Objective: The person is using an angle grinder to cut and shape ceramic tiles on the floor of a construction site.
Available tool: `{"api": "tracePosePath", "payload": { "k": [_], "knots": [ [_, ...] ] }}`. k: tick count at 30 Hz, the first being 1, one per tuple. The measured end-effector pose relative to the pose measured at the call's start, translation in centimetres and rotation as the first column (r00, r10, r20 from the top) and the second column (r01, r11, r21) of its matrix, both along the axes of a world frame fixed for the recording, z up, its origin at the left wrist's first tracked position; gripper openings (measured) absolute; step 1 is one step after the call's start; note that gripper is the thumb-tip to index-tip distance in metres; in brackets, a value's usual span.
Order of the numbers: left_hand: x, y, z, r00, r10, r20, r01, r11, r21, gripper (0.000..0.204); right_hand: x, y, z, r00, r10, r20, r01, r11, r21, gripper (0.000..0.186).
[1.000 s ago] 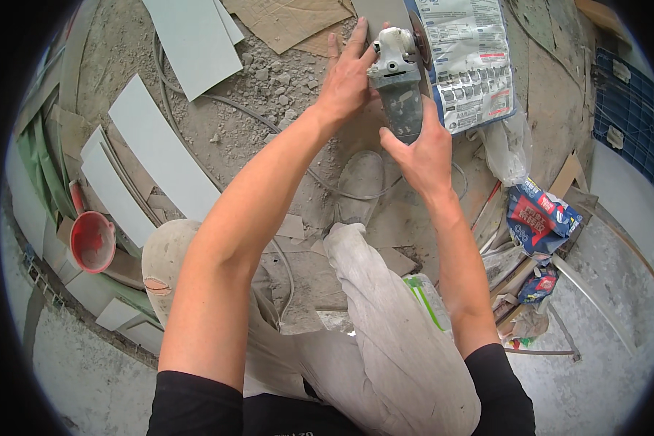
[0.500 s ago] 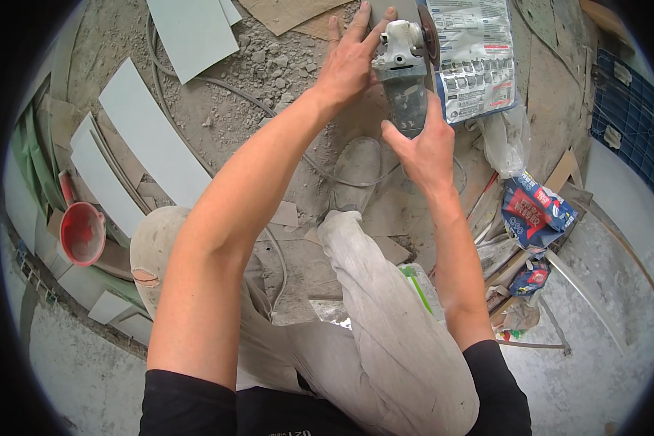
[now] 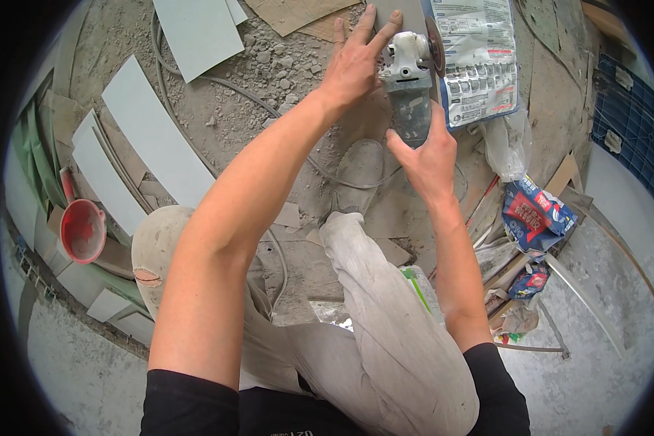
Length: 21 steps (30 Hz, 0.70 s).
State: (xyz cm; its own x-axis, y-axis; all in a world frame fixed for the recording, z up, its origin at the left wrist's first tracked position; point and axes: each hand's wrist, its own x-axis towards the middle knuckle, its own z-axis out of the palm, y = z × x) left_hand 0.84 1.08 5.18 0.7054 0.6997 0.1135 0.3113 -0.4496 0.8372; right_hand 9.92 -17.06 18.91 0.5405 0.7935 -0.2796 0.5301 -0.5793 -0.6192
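My right hand [image 3: 425,156] is wrapped round the body of an angle grinder [image 3: 408,94] at the top, right of centre. The grinder's white, dusty head points away from me, and its round disc [image 3: 436,47] stands on edge on the right side. Under the head lies a grey board [image 3: 403,10], partly covered by the tool and my fingers. My left hand [image 3: 352,69] rests on the board's left side with its fingers stretched out and spread; its thumb is mostly hidden next to the grinder. A white printed bag [image 3: 479,62] lies against the board's right edge.
White tile pieces [image 3: 149,123] and rubble [image 3: 269,62] lie at left. A grey cable [image 3: 232,87] loops across the floor near my shoe [image 3: 360,163]. At far left is a red scoop-like container [image 3: 83,231]. Blue-and-red packaging [image 3: 534,214] and a dark blue crate [image 3: 628,123] are at right.
The grinder has shifted slightly nearer to me, and my right hand with it. My left hand keeps its place on the board. The whole view has moved a little.
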Motion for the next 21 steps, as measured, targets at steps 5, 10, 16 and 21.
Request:
{"api": "tracePosePath", "payload": {
  "k": [5, 10, 16, 21],
  "knots": [
    [-0.5, -0.4, 0.1, 0.994, 0.066, 0.090, -0.091, 0.945, 0.314, 0.096, -0.4, 0.1, 0.1, 1.000, -0.006, -0.028, 0.006, 1.000, 0.000, 0.075],
    [0.3, -0.2, 0.7, 0.999, -0.009, -0.050, 0.008, 1.000, -0.014, 0.099, 0.1, -0.9, 0.1, 1.000, -0.008, -0.024, 0.008, 1.000, 0.003, 0.073],
    [-1.0, 0.3, -1.4, 0.999, 0.045, 0.017, -0.047, 0.973, 0.225, 0.101, -1.3, 0.0, 0.1, 0.998, -0.012, -0.069, 0.014, 1.000, 0.026, 0.072],
    [0.1, -0.3, 0.5, 0.999, -0.036, -0.027, 0.035, 0.998, -0.045, 0.101, 0.4, 0.3, 0.1, 0.998, 0.020, 0.055, -0.021, 0.999, 0.026, 0.075]
  ]
}}
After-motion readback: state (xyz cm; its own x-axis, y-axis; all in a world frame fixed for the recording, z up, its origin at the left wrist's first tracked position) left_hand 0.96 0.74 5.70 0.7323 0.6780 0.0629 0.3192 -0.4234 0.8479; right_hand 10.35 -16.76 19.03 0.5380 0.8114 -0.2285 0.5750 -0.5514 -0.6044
